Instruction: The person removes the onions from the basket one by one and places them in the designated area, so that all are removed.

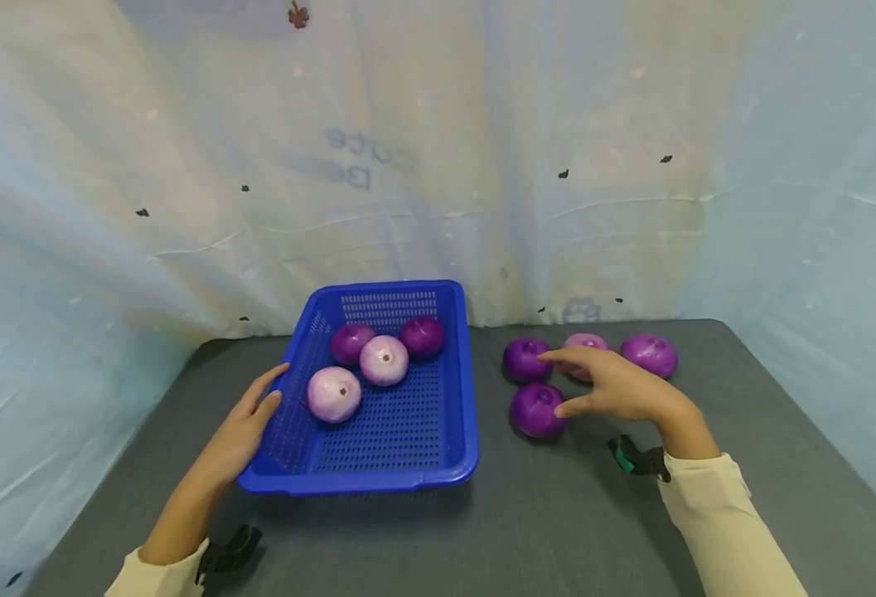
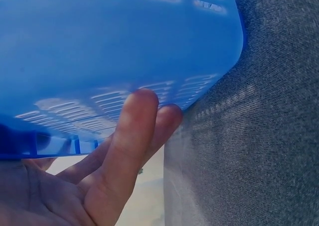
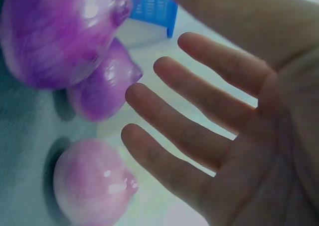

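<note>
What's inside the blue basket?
Two pale onions and two dark purple onions. The patches of basket floor directly beneath them are covered, so I can't see those.

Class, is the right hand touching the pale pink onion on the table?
Apart. The right wrist view shows an open gap between the right hand and the pale pink onion, with background visible through it.

Basket (image 1: 363, 482): is showing plain blue
Basket onions (image 1: 384, 361): two are showing dark purple, two pinkish white
Bench (image 1: 557, 514): is showing dark grey
Bench onions (image 1: 530, 360): are ranging from violet to pink
</note>
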### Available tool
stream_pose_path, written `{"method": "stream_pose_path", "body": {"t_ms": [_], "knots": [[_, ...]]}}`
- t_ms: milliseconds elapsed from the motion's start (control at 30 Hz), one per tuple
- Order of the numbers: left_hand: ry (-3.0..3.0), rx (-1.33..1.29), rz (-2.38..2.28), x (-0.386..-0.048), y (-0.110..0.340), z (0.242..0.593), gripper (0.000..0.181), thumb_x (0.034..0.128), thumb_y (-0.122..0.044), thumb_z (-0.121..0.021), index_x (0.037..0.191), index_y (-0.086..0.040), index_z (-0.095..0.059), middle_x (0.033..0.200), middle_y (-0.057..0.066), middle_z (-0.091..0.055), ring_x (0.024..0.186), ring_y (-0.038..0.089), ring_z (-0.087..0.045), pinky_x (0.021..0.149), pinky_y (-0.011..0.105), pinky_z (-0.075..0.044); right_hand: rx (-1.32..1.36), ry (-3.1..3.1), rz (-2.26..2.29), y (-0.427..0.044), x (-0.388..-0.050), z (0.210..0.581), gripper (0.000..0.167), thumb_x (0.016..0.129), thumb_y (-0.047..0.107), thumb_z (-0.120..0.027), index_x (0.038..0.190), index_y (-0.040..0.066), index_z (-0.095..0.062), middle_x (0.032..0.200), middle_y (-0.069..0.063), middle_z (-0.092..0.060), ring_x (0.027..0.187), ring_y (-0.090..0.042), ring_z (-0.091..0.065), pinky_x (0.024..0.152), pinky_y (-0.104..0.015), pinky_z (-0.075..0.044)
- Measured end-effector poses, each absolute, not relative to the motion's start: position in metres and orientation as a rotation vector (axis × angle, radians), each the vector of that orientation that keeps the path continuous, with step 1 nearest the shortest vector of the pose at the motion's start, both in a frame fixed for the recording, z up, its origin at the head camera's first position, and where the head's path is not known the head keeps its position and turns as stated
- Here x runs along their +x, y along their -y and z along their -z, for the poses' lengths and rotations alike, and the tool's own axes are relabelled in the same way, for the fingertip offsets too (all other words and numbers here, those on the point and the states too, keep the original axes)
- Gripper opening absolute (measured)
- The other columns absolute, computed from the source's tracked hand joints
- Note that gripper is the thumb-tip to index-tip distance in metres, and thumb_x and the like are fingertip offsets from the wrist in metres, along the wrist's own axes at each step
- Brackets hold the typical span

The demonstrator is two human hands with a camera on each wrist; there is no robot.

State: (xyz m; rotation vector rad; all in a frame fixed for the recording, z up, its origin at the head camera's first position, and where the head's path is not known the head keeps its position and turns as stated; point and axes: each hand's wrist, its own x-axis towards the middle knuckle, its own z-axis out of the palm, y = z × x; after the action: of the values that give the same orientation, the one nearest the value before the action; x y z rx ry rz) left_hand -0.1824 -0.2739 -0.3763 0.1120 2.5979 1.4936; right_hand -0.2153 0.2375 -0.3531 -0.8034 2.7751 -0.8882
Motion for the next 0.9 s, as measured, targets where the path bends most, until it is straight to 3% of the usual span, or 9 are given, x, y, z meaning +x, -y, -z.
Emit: {"method": "stream_pose_path", "body": {"t_ms": [133,267,500,900], "knots": [[-2.591,0.119,-1.494,-0.183,0.273,0.373,0.059,0.1080,-0.047,-0.028,0.161,-0.029,-0.009,0.153,0.028,-0.032,0.112,0.033,-0.061,0.079,0.035,-0.053,-0.889,-2.783,0.969,-0.225,-0.214,0.346,0.071,0.083,0.038,-0.080,0.144,0.016,-0.053,0.140,-0.005,-0.058,0.120,-0.025,-0.059,0.099,-0.051,-0.048],[-2.602,0.119,-1.483,-0.182,0.273,0.371,0.059,0.1080,-0.047,-0.028,0.161,-0.029,-0.009,0.153,0.027,-0.032,0.113,0.035,-0.060,0.080,0.036,-0.053,-0.955,-2.763,1.018,-0.205,-0.218,0.335,0.071,0.084,0.045,-0.078,0.145,0.022,-0.050,0.146,0.003,-0.053,0.131,-0.023,-0.054,0.105,-0.051,-0.045],[-2.617,0.095,-1.455,-0.178,0.274,0.372,0.059,0.1079,-0.047,-0.027,0.161,-0.028,-0.009,0.155,0.028,-0.029,0.117,0.039,-0.058,0.082,0.040,-0.055,-1.066,-2.696,1.045,-0.160,-0.247,0.320,0.072,0.087,0.041,-0.076,0.148,0.017,-0.047,0.150,-0.004,-0.050,0.137,-0.028,-0.049,0.110,-0.053,-0.040],[-2.542,0.092,-1.564,-0.180,0.274,0.372,0.058,0.1080,-0.046,-0.028,0.160,-0.030,-0.011,0.150,0.028,-0.036,0.106,0.026,-0.063,0.078,0.035,-0.055,-1.081,-2.691,0.755,-0.089,-0.314,0.321,0.076,0.088,0.038,-0.076,0.151,0.012,-0.042,0.157,-0.010,-0.040,0.149,-0.030,-0.032,0.120,-0.048,-0.027]]}}
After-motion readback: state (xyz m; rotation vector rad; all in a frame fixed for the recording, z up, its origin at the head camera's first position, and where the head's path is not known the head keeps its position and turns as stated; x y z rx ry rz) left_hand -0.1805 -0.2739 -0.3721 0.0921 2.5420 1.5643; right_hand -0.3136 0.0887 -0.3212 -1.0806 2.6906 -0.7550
